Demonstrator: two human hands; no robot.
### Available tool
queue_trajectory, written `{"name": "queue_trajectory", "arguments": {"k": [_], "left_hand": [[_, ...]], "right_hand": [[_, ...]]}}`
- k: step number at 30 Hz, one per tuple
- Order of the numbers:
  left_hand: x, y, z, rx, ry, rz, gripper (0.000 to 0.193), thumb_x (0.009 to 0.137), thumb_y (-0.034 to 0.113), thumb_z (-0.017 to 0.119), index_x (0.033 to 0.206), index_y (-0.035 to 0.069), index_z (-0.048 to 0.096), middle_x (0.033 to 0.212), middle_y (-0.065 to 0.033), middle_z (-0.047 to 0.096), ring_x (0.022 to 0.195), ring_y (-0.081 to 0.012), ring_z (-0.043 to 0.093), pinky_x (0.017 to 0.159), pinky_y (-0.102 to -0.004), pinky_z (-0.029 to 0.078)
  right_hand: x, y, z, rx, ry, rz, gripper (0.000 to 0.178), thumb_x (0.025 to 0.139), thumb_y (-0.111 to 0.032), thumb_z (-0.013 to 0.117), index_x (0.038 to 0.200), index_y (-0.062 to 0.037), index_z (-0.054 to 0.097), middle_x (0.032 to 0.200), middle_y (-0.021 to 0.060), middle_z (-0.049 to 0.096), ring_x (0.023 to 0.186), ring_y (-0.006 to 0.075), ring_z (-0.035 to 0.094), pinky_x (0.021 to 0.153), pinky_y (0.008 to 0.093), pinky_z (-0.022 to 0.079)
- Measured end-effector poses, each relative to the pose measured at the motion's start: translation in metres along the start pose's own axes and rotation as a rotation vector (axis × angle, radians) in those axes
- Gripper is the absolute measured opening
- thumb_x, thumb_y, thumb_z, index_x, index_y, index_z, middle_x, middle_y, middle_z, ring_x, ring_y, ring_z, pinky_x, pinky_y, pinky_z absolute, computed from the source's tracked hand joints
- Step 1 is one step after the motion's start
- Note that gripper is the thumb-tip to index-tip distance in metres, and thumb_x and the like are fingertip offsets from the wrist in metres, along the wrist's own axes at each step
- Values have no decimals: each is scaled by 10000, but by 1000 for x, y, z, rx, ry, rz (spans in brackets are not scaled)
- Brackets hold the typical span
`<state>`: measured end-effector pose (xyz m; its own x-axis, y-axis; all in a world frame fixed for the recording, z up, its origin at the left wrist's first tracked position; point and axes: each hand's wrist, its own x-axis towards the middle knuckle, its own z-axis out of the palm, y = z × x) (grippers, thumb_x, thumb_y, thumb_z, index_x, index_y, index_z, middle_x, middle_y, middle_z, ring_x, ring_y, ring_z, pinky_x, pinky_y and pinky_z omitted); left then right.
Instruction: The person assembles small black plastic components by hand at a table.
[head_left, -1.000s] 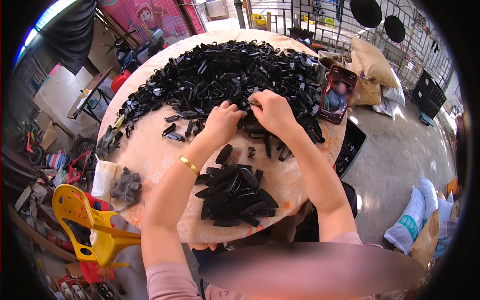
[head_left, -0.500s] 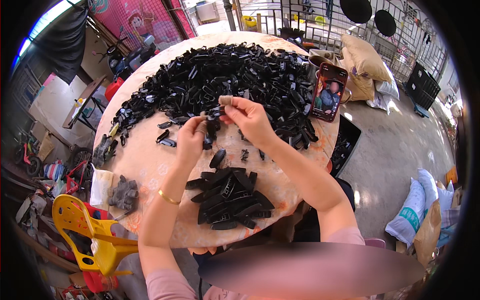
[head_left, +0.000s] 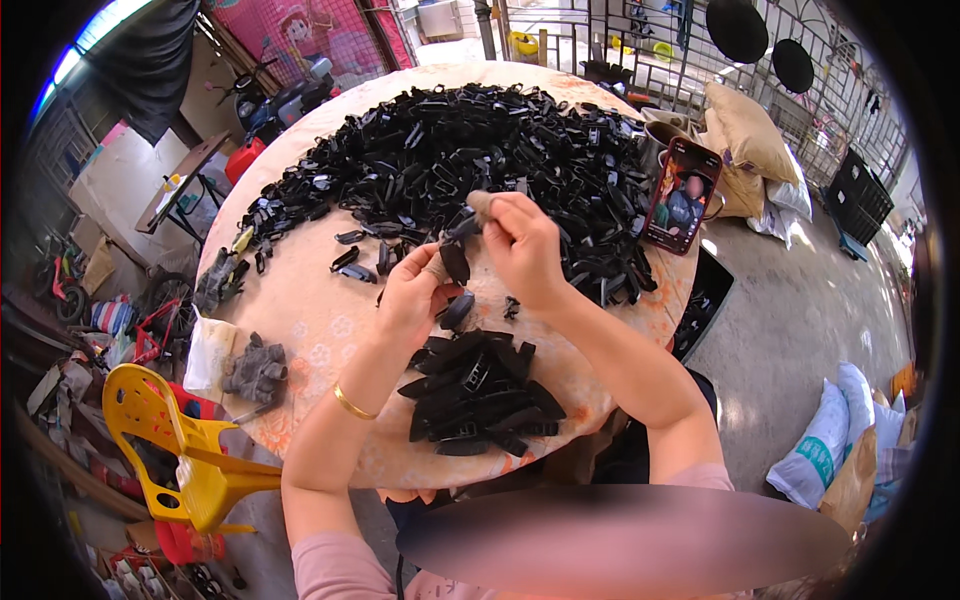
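My left hand (head_left: 412, 300) is closed on a smooth, oval black plastic part (head_left: 455, 263), held upright over the table between thumb and fingers. Just to its right, my right hand (head_left: 528, 255) has its fingers pinched together close to the part's upper end; dark pieces behind the fingertips hide what they grip. Beige wraps cover fingertips on both hands. Beyond them spreads a large heap of small black plastic parts (head_left: 420, 150). A smaller pile of longer black pieces (head_left: 485, 400) lies between my forearms, with a loose oval piece (head_left: 457, 311) above it.
The round table (head_left: 310, 335) has a patterned cloth. A phone (head_left: 683, 195) stands upright at its right edge. Dark grey gloves (head_left: 257, 372) lie beside a pale packet (head_left: 210, 355) on the left. A yellow chair (head_left: 175, 450) is near the left edge; sacks (head_left: 745, 135) stand on the right.
Both hands have shifted slightly, the left one lower and turned, so an oval black part now shows between them. The whole view has swung a little, moving the table rightward.
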<state>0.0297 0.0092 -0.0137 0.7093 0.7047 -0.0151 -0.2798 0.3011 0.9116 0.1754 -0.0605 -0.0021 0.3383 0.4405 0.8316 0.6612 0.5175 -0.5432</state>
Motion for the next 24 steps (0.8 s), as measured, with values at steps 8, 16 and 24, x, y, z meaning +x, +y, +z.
{"name": "queue_trajectory", "arguments": {"k": [8, 16, 24], "left_hand": [[-3, 6, 0, -68, 143, -19, 155, 896, 63, 481, 1032, 15, 538, 961, -75, 585, 852, -153, 598, 790, -301, 516], [-17, 9, 14, 36, 89, 174, 201, 880, 61, 515, 1066, -8, 542, 954, -45, 578, 800, -93, 564, 740, -210, 473], [-14, 23, 8, 135, 68, 219, 248, 847, 27, 570, 1092, -6, 562, 979, -27, 611, 855, -92, 571, 744, -210, 472]], "right_hand": [[-16, -8, 13, 143, -228, 45, 182, 768, 40, 572, 949, 35, 595, 954, 118, 609, 755, 185, 622, 668, 262, 509], [-15, -17, 11, 96, -216, 29, 266, 764, 81, 575, 1024, 28, 552, 983, 120, 588, 850, 195, 622, 728, 276, 520], [-12, -17, 6, 489, -206, 378, 402, 745, 82, 607, 1136, 50, 517, 945, 87, 586, 865, 131, 597, 762, 248, 500]]}}
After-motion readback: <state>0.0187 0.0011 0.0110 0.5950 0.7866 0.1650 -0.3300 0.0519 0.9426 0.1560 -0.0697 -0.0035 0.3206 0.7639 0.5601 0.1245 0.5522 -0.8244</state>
